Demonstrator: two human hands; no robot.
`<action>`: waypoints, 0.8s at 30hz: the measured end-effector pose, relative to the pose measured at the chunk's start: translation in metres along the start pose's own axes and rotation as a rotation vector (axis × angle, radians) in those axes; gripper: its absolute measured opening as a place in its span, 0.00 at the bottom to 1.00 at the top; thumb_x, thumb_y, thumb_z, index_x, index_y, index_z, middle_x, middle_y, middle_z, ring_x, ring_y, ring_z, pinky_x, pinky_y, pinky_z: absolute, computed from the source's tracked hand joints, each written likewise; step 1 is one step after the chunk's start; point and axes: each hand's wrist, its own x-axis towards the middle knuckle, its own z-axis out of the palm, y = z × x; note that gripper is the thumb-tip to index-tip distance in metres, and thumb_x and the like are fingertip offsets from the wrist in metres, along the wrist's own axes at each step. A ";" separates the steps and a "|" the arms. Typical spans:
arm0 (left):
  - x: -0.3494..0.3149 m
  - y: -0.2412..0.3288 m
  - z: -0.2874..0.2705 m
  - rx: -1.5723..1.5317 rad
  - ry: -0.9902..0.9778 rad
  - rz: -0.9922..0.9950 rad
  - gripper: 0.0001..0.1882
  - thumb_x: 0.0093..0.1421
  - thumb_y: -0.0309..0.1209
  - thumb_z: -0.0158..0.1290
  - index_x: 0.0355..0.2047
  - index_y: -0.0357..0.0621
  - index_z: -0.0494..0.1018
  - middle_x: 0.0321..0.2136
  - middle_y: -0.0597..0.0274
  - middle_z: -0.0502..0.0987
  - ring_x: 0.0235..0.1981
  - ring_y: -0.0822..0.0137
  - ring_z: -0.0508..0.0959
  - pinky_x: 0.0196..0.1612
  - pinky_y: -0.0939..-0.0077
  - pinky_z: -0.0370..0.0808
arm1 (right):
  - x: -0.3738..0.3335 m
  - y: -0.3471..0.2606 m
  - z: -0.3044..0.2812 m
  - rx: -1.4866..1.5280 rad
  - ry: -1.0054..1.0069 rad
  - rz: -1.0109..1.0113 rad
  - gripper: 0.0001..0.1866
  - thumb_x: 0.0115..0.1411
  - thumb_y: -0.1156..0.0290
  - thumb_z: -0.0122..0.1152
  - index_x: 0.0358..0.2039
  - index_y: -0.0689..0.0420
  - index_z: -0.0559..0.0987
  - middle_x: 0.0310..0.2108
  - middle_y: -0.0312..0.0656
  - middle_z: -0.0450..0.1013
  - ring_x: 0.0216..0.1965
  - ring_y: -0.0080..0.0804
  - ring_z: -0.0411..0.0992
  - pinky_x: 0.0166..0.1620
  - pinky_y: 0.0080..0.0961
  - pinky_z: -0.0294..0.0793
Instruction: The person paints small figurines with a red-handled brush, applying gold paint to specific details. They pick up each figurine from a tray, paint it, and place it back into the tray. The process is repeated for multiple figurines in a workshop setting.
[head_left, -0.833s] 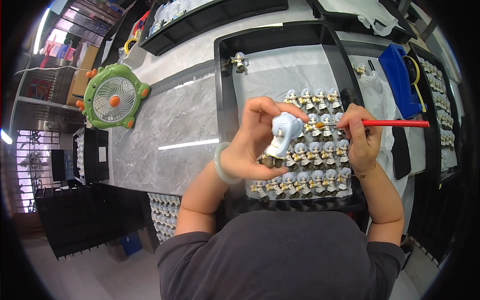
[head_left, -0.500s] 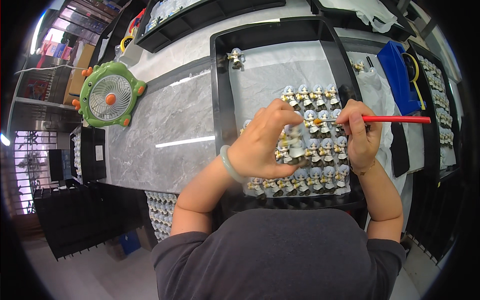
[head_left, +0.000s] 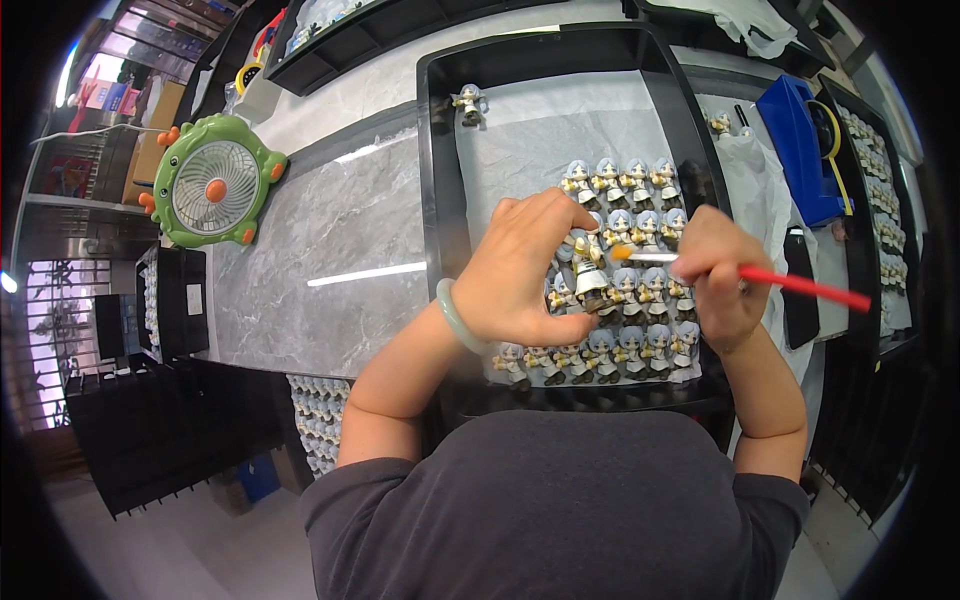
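My left hand point(head_left: 522, 262) grips a small figurine point(head_left: 590, 272) with pale hair, a white outfit and dark feet between thumb and fingers. In my right hand point(head_left: 725, 275) is a thin paintbrush point(head_left: 808, 288) with a red handle, a metal collar and an orange bristle tip. Its tip lies just right of the held figurine; I cannot tell whether they touch. Both hands are over a black tray point(head_left: 437, 200) lined with white sheeting. Rows of similar figurines point(head_left: 630, 352) lie in it, partly hidden by my hands. A lone figurine point(head_left: 468, 104) lies in the tray's far left corner.
A green animal-shaped fan point(head_left: 213, 180) stands on the grey marbled table point(head_left: 320, 240) at left. On the right are a blue tape dispenser point(head_left: 790, 150), a dark flat object point(head_left: 800, 290) and another tray of figurines point(head_left: 888, 205). More black trays point(head_left: 420, 50) sit at the back.
The brush has tilted, its red handle end now lower, and my right hand has turned with it. The held figurine is sharper and slightly higher in view. The view has shifted slightly.
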 end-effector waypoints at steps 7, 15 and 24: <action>0.007 -0.010 -0.002 -0.192 -0.025 -0.215 0.31 0.30 0.33 0.58 0.39 0.40 0.64 0.34 0.57 0.67 0.37 0.62 0.68 0.42 0.72 0.63 | 0.003 -0.008 0.002 -0.194 0.047 0.221 0.08 0.52 0.73 0.51 0.18 0.59 0.71 0.15 0.37 0.66 0.17 0.28 0.63 0.23 0.21 0.60; 0.079 -0.120 -0.046 0.216 0.057 -0.447 0.37 0.33 0.29 0.62 0.42 0.40 0.53 0.33 0.47 0.69 0.36 0.55 0.72 0.38 0.69 0.69 | 0.003 -0.009 0.016 -0.222 -0.086 0.158 0.06 0.48 0.72 0.55 0.17 0.57 0.71 0.15 0.37 0.65 0.17 0.31 0.62 0.24 0.23 0.62; 0.110 -0.191 0.000 0.640 -0.169 -0.469 0.36 0.32 0.31 0.63 0.44 0.47 0.58 0.40 0.57 0.69 0.44 0.56 0.67 0.48 0.62 0.59 | 0.002 -0.008 0.018 -0.262 -0.108 0.062 0.06 0.46 0.72 0.57 0.16 0.56 0.71 0.16 0.38 0.67 0.18 0.36 0.66 0.23 0.27 0.65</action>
